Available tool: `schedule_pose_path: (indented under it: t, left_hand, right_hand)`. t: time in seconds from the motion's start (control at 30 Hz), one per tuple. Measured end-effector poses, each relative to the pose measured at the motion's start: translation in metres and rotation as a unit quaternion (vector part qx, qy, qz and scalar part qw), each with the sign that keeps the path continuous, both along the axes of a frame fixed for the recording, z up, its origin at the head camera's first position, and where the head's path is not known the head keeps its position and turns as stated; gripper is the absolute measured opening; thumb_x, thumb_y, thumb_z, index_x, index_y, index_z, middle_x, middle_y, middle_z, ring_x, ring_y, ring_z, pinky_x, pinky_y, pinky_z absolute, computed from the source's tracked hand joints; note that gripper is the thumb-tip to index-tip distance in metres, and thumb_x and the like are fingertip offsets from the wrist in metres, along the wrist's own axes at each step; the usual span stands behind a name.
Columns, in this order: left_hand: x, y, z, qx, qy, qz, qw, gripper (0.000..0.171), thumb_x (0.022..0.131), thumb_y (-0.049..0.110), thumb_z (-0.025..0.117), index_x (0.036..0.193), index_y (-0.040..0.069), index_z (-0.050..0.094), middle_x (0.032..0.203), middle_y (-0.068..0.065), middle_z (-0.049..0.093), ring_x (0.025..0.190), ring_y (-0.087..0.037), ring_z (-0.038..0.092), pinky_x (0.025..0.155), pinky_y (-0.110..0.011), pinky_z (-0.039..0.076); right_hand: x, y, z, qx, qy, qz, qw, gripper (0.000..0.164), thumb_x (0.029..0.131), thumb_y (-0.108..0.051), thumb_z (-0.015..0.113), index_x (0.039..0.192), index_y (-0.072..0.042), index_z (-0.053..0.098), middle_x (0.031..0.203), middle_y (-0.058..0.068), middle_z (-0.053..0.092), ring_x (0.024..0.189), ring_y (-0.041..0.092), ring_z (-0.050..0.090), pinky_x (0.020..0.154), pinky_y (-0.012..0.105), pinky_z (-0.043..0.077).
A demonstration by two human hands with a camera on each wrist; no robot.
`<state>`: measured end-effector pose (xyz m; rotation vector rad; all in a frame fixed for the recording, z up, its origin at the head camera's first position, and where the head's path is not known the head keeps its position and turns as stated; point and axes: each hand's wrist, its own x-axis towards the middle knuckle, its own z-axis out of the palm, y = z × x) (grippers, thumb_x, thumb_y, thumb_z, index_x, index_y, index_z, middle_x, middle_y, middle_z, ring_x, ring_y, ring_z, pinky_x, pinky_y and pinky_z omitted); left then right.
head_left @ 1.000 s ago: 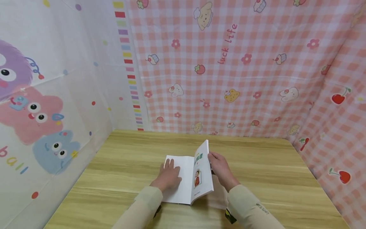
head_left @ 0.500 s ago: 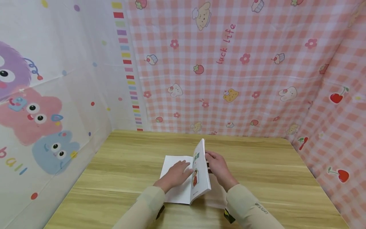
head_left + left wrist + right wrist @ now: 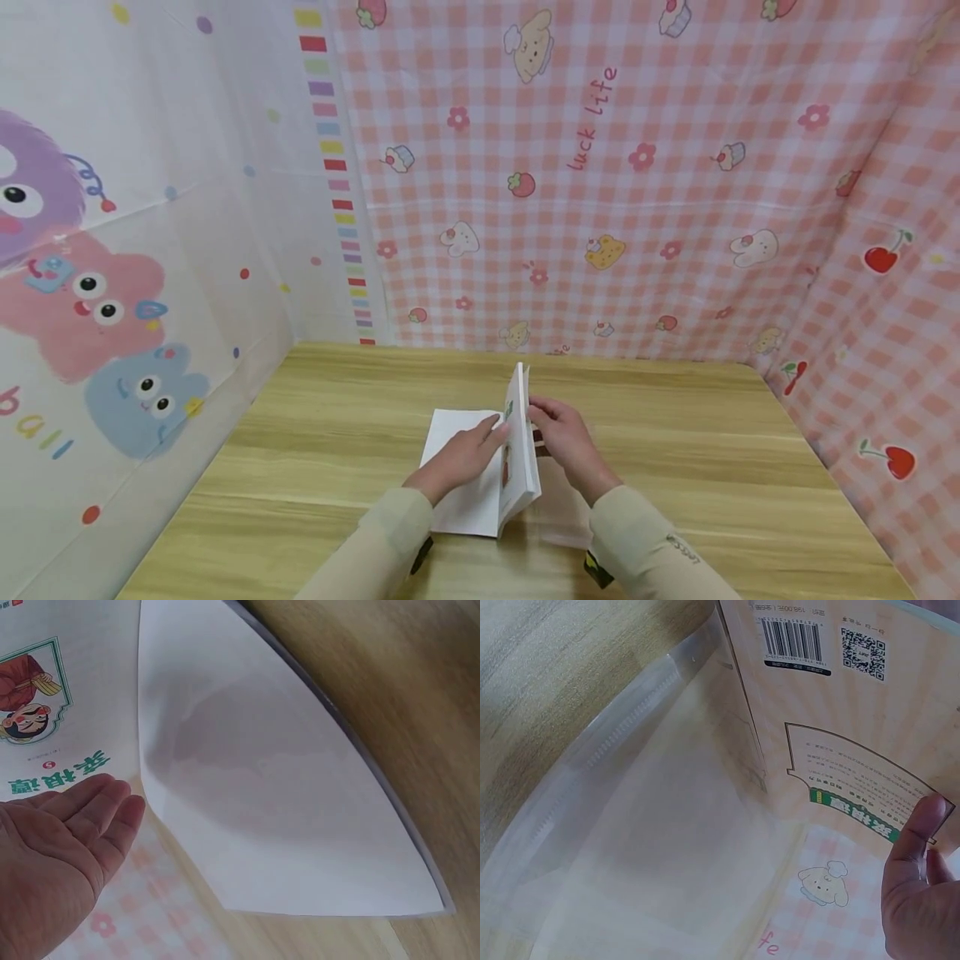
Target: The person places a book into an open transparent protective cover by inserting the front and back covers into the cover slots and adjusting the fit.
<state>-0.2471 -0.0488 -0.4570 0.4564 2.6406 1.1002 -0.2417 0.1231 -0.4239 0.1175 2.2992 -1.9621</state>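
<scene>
A book (image 3: 519,479) stands part-open on the table, its white inner cover page (image 3: 468,512) flat on the left and its page block raised nearly upright. The raised title page (image 3: 90,742) shows green characters and a cartoon figure. My left hand (image 3: 461,460) reaches over the flat page, fingers straight, fingertips at the title page. From the other side my right hand (image 3: 572,446) holds the raised part, a finger against the orange back cover (image 3: 855,697). A clear plastic book cover (image 3: 645,862) spreads on the table beneath my right hand.
The wooden table (image 3: 337,392) runs back to a pink checked cloth (image 3: 645,208) hung behind it. A white cloth with cartoon figures (image 3: 97,300) hangs on the left, and another checked cloth (image 3: 885,350) on the right.
The raised pages have swung leftward to nearly upright, my right hand moving with them. My left hand has shifted right from the flat page to the title page. A thin gap shows behind the block.
</scene>
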Motion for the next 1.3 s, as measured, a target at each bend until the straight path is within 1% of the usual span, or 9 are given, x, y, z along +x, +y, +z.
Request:
schedule_pose_path:
  t: [0.17,0.27,0.43,0.53,0.67,0.83,1.1,1.2,1.3]
  left_hand:
    - [0.000,-0.003,0.000,0.021,0.008,0.014,0.9996,0.069,0.101,0.056,0.017,0.149,0.011,0.033,0.145,-0.017,0.046,0.130,-0.032,0.040,0.107,-0.054,0.034]
    - [-0.003,-0.006,0.000,0.050,-0.001,0.026,0.9984,0.072,0.099,0.061,0.014,0.149,0.014,0.036,0.139,-0.015,0.054,0.123,-0.030,0.048,0.105,-0.052,0.037]
    - [-0.009,-0.011,0.003,0.101,-0.031,0.048,0.9933,0.078,0.094,0.068,0.020,0.146,0.014,0.041,0.125,-0.014,0.063,0.098,-0.021,0.061,0.083,-0.047,0.053]
    - [-0.012,-0.013,0.005,0.132,-0.032,0.059,0.9889,0.067,0.098,0.058,0.030,0.139,0.009,0.050,0.111,-0.015,0.068,0.083,-0.018,0.064,0.068,-0.042,0.058]
    - [-0.013,-0.016,0.007,0.161,0.000,0.078,0.9839,0.043,0.102,0.034,0.040,0.126,0.004,0.060,0.093,-0.017,0.072,0.067,-0.016,0.065,0.058,-0.037,0.058]
    - [-0.012,-0.018,0.006,0.158,0.044,0.084,0.9829,0.038,0.101,0.016,0.046,0.134,0.000,0.052,0.099,-0.022,0.073,0.075,-0.017,0.067,0.064,-0.036,0.058]
    - [-0.018,-0.025,-0.008,0.116,0.058,0.120,0.9842,0.051,0.095,0.008,0.055,0.144,0.001,0.040,0.104,-0.025,0.071,0.081,-0.022,0.067,0.070,-0.041,0.059]
    - [-0.017,-0.028,-0.011,0.106,0.067,0.134,0.9830,0.052,0.094,0.005,0.057,0.143,0.000,0.041,0.107,-0.028,0.069,0.088,-0.026,0.066,0.076,-0.045,0.057]
    - [-0.016,-0.030,-0.013,0.094,0.081,0.150,0.9808,0.050,0.092,0.003,0.058,0.140,-0.001,0.045,0.102,-0.026,0.070,0.084,-0.026,0.064,0.075,-0.044,0.056]
  right_hand:
    - [0.000,-0.001,-0.003,0.005,-0.006,-0.002,1.000,0.037,0.100,-0.020,0.048,0.132,-0.004,0.057,0.109,0.019,0.066,0.078,0.025,0.066,0.065,0.036,0.059]
    - [0.001,-0.001,-0.004,0.008,-0.007,-0.006,1.000,0.037,0.100,-0.020,0.049,0.132,-0.003,0.057,0.105,0.018,0.067,0.073,0.021,0.064,0.059,0.030,0.057]
    - [0.002,-0.001,-0.004,0.009,-0.006,-0.012,1.000,0.036,0.098,-0.019,0.051,0.128,0.001,0.059,0.101,0.018,0.067,0.069,0.018,0.063,0.058,0.031,0.057]
    - [0.002,0.000,-0.005,0.015,-0.008,-0.014,1.000,0.036,0.098,-0.019,0.052,0.128,0.001,0.059,0.099,0.018,0.068,0.070,0.019,0.063,0.060,0.034,0.057]
    - [0.002,0.002,-0.004,0.028,-0.011,-0.021,0.999,0.036,0.098,-0.019,0.052,0.127,0.001,0.060,0.100,0.017,0.067,0.073,0.023,0.063,0.058,0.031,0.056]
    - [0.002,0.004,-0.004,0.037,-0.014,-0.024,0.999,0.035,0.098,-0.020,0.052,0.126,0.000,0.061,0.102,0.017,0.067,0.073,0.022,0.063,0.058,0.033,0.055]
    - [0.001,0.005,-0.008,0.042,-0.018,-0.023,0.999,0.034,0.098,-0.019,0.052,0.126,-0.001,0.061,0.106,0.017,0.066,0.076,0.024,0.063,0.068,0.045,0.055]
    - [0.001,0.005,-0.010,0.046,-0.014,-0.027,0.998,0.033,0.097,-0.018,0.053,0.124,0.000,0.063,0.103,0.017,0.067,0.074,0.024,0.063,0.063,0.040,0.055]
    - [0.002,0.006,-0.010,0.048,-0.010,-0.028,0.998,0.033,0.097,-0.017,0.053,0.123,0.000,0.063,0.102,0.017,0.067,0.073,0.023,0.063,0.060,0.037,0.054]
